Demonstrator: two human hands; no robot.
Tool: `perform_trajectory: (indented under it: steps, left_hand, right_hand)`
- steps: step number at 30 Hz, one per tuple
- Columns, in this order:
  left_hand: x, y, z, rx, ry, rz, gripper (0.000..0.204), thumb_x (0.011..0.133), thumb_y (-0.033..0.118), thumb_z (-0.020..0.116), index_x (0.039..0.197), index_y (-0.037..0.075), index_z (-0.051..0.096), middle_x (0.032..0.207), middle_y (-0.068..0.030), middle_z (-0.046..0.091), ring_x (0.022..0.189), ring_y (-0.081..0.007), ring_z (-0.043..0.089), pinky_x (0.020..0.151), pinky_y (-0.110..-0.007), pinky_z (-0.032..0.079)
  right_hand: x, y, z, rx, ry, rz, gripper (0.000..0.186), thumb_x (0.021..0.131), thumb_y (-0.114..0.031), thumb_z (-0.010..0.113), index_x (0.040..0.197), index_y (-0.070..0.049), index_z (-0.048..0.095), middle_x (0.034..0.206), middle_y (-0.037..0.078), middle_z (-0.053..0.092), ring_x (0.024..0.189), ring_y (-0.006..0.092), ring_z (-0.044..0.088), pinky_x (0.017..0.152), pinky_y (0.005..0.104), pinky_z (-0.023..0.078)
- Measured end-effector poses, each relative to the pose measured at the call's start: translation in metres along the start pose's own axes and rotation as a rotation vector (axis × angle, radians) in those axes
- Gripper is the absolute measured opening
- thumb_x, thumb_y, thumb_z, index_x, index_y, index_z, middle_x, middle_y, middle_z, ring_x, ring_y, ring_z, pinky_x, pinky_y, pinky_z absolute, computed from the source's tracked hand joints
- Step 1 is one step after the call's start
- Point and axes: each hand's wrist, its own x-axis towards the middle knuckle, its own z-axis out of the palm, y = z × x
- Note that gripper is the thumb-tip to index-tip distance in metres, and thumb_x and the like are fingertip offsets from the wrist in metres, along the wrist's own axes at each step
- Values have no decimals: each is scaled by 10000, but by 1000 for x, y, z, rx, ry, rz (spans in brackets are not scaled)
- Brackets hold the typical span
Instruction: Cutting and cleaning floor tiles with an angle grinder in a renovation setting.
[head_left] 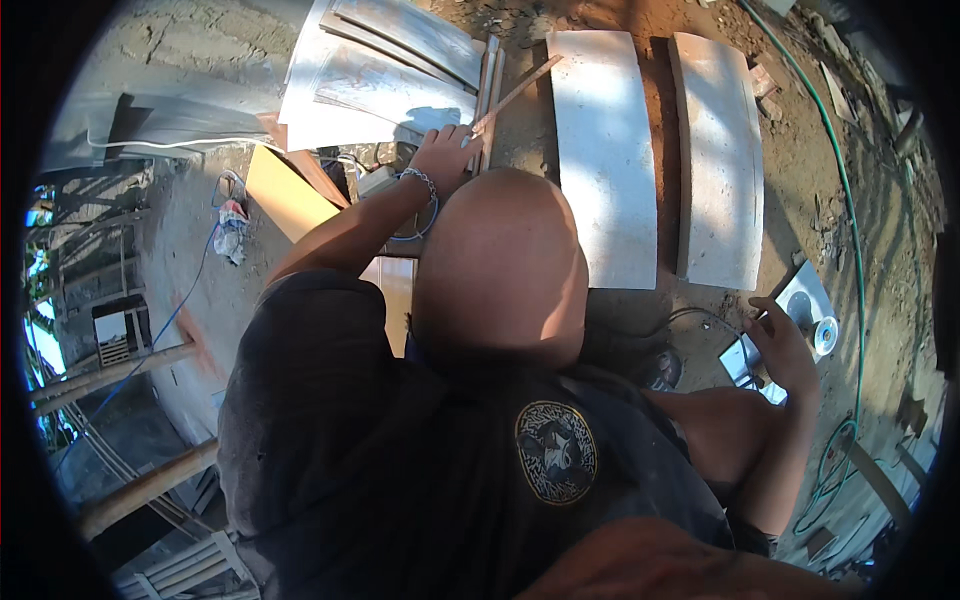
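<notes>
My left hand (pixel 445 158), with a chain bracelet at the wrist, reaches to the stacked boards and is closed on the near end of a thin wooden strip (pixel 520 92). That strip slants away to the right across longer narrow strips (pixel 489 95). Off to the right, my right hand (pixel 783 345) has its fingers apart and bent. It is over or beside a silvery flat-plated tool (pixel 803 292) with a round pale disc (pixel 825 336). The hand hides part of that tool, so I cannot tell whether they touch.
Two long pale boards (pixel 605 160) (pixel 715 165) lie side by side on the dirt ground. Thin sheets (pixel 390 85) are stacked at the far left, near a yellowish panel (pixel 285 192). A green hose (pixel 845 165) curves along the right. Rounded bare skin blocks the middle.
</notes>
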Motion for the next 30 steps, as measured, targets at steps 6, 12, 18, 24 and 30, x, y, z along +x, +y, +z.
perform_trajectory:
  steps: [6,12,18,24,30]
  left_hand:
    - [-291,74,67,-581,-275,-880,720,781,321,765,1433,198,484,1333,-169,522,1279,-380,470,1043,-545,384]
    - [-404,106,109,-698,-370,-1381,827,781,386,791,1481,161,413,1400,-204,486,1319,-405,450,1081,-545,374]
    - [-474,122,167,-916,-397,-1774,1206,707,514,858,1608,99,172,1599,-370,161,1502,-479,213,1196,-504,304]
    - [-584,48,134,-472,4,-2056,863,781,290,759,1541,161,370,1567,-169,375,1428,-341,408,1153,-490,346]
    - [-757,-71,22,76,144,-2389,829,837,275,667,1547,61,295,1626,-128,302,1505,-243,300,1170,-500,298]
  right_hand:
    - [-4,18,6,135,-211,55,503,1003,-379,607,1357,-25,556,865,64,628,786,149,596,741,308,486]
    - [21,2,-2,-5,-241,75,506,991,-401,608,1356,-55,549,868,34,617,774,116,567,679,271,452]
    - [61,-18,-24,-9,-253,-89,514,999,-406,597,1358,-42,534,853,34,603,741,118,554,653,268,436]
    - [113,59,-27,-322,-49,-137,383,1009,-371,567,1223,-55,601,856,71,623,718,142,586,637,305,464]
    - [113,140,-16,-239,-200,512,344,989,-420,552,1143,-114,580,760,58,629,593,185,594,508,396,455]
